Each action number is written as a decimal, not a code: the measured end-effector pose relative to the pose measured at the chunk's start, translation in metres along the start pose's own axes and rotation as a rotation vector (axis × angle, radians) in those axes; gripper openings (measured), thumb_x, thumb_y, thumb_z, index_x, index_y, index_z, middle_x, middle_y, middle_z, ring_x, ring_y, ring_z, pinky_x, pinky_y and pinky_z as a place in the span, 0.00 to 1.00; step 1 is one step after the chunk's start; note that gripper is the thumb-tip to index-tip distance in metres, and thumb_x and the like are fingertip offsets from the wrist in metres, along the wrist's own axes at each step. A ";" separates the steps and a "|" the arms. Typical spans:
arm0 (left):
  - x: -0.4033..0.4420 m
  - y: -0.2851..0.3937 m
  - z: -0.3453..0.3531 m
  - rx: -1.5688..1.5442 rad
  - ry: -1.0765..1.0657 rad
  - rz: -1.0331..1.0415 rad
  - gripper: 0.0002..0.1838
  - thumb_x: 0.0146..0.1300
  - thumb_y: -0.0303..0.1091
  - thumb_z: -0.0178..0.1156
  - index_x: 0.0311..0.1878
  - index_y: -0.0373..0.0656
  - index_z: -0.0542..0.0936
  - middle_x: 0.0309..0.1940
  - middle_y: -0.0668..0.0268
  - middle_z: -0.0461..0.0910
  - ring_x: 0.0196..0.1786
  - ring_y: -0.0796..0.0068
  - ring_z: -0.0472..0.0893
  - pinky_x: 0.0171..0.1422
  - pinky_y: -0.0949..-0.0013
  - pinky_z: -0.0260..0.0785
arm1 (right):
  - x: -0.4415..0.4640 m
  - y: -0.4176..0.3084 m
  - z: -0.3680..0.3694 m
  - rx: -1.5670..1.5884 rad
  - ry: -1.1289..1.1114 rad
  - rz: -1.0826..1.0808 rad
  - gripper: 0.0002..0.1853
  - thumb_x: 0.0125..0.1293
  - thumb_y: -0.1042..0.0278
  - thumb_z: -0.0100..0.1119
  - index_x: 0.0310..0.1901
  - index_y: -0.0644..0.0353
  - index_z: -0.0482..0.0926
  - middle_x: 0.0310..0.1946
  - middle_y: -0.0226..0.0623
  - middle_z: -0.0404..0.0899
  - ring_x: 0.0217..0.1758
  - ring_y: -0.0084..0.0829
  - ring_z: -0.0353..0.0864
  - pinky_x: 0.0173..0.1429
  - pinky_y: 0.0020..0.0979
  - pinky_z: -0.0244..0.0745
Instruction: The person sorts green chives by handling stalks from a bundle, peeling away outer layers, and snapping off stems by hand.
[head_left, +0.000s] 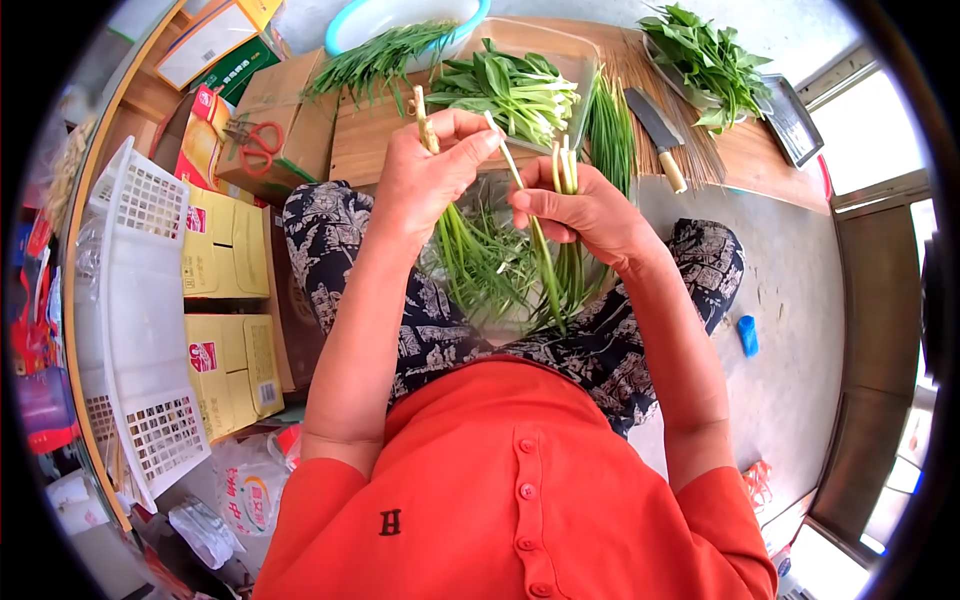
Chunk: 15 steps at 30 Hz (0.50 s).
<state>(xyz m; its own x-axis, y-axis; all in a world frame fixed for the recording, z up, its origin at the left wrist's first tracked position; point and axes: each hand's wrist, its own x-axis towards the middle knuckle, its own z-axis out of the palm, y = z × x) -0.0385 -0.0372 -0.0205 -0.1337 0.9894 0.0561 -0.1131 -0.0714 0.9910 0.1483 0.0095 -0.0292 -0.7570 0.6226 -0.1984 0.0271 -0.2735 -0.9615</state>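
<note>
My left hand [437, 170] is closed around a bunch of long green stalks, their pale root ends [425, 125] sticking up above the fingers. My right hand [575, 205] grips several similar stalks [565, 165], white ends upward. One slender stalk [540, 245] passes between the hands; its pale tip is by my left thumb, and my right thumb and fingertip pinch it lower down. The leafy ends hang over loose green trimmings [490, 260] between my knees. Whether these are scallions or young garlic, I cannot tell.
Ahead, a wooden board [360, 140] bears a tray of leafy greens [505, 95], chives [610, 130], a knife [655, 135] and a plate of leaves [705, 65]. Behind stands a blue-rimmed basin [345, 30]. Scissors [260, 145], cartons [225, 245] and a white basket [150, 300] are left.
</note>
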 end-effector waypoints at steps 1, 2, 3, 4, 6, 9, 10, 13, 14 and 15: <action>-0.001 -0.002 0.002 0.013 -0.013 -0.005 0.07 0.63 0.32 0.61 0.40 0.39 0.80 0.23 0.76 0.75 0.19 0.92 0.62 0.19 0.85 0.47 | 0.001 -0.003 0.003 -0.029 -0.010 -0.010 0.11 0.64 0.63 0.61 0.40 0.63 0.77 0.25 0.28 0.77 0.20 0.13 0.63 0.22 0.16 0.54; -0.002 -0.005 0.004 -0.012 -0.090 0.048 0.07 0.63 0.32 0.61 0.39 0.38 0.79 0.23 0.76 0.74 0.19 0.92 0.62 0.19 0.84 0.47 | 0.001 -0.008 0.005 -0.098 -0.022 -0.043 0.12 0.66 0.60 0.58 0.40 0.62 0.78 0.25 0.26 0.77 0.21 0.13 0.63 0.24 0.16 0.55; -0.003 -0.003 0.007 -0.033 -0.157 -0.002 0.07 0.63 0.32 0.61 0.40 0.38 0.79 0.22 0.76 0.73 0.18 0.92 0.62 0.19 0.84 0.48 | 0.001 -0.008 0.006 -0.098 -0.023 -0.043 0.12 0.66 0.60 0.58 0.40 0.62 0.78 0.25 0.26 0.77 0.21 0.13 0.63 0.24 0.16 0.55; -0.004 -0.003 0.008 -0.017 -0.161 -0.044 0.07 0.64 0.32 0.60 0.40 0.39 0.79 0.23 0.76 0.73 0.19 0.92 0.63 0.19 0.84 0.48 | 0.002 -0.009 0.007 -0.158 -0.009 -0.057 0.12 0.67 0.59 0.57 0.39 0.61 0.79 0.24 0.26 0.76 0.21 0.13 0.64 0.25 0.16 0.56; -0.004 -0.005 0.006 0.001 -0.162 -0.079 0.07 0.64 0.32 0.59 0.41 0.39 0.78 0.24 0.76 0.73 0.20 0.91 0.63 0.20 0.84 0.48 | 0.005 -0.007 0.005 -0.276 0.054 -0.067 0.15 0.71 0.57 0.51 0.35 0.60 0.80 0.21 0.24 0.75 0.22 0.13 0.67 0.28 0.17 0.60; -0.001 -0.011 0.000 -0.049 -0.132 -0.115 0.07 0.66 0.33 0.58 0.42 0.40 0.76 0.28 0.74 0.73 0.21 0.91 0.64 0.20 0.84 0.49 | 0.012 0.000 -0.007 -0.324 0.241 -0.215 0.12 0.69 0.61 0.53 0.35 0.60 0.80 0.20 0.23 0.74 0.24 0.16 0.70 0.29 0.19 0.62; -0.001 -0.012 0.000 -0.024 -0.187 -0.180 0.07 0.66 0.33 0.57 0.42 0.41 0.76 0.30 0.74 0.73 0.22 0.90 0.64 0.21 0.84 0.49 | 0.007 -0.006 -0.004 -0.330 0.320 -0.299 0.12 0.70 0.63 0.53 0.34 0.61 0.80 0.19 0.23 0.72 0.23 0.15 0.69 0.27 0.21 0.61; 0.003 -0.024 0.002 -0.016 -0.321 -0.248 0.08 0.68 0.35 0.55 0.42 0.41 0.75 0.30 0.75 0.72 0.23 0.90 0.64 0.22 0.84 0.50 | 0.014 -0.012 0.007 -0.324 0.289 -0.483 0.08 0.65 0.65 0.59 0.37 0.61 0.81 0.22 0.26 0.78 0.27 0.15 0.74 0.31 0.19 0.68; 0.004 -0.029 0.003 -0.044 -0.354 -0.204 0.08 0.67 0.34 0.55 0.44 0.41 0.74 0.30 0.75 0.72 0.23 0.89 0.65 0.21 0.83 0.51 | 0.016 -0.010 0.009 -0.340 0.278 -0.433 0.08 0.64 0.66 0.61 0.39 0.61 0.81 0.23 0.28 0.78 0.27 0.16 0.75 0.32 0.19 0.69; 0.004 -0.032 0.004 -0.072 -0.384 -0.161 0.10 0.67 0.34 0.56 0.46 0.40 0.72 0.30 0.75 0.72 0.24 0.89 0.65 0.21 0.83 0.51 | 0.018 -0.007 0.010 -0.354 0.264 -0.382 0.09 0.63 0.66 0.62 0.41 0.61 0.81 0.24 0.30 0.79 0.28 0.17 0.76 0.33 0.19 0.71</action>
<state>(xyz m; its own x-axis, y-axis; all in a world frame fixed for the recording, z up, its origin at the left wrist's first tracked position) -0.0313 -0.0307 -0.0513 0.2659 0.9630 -0.0438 -0.1730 0.0924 0.9806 0.1283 0.0153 -0.0241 -0.5691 0.8027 0.1782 0.0348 0.2400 -0.9701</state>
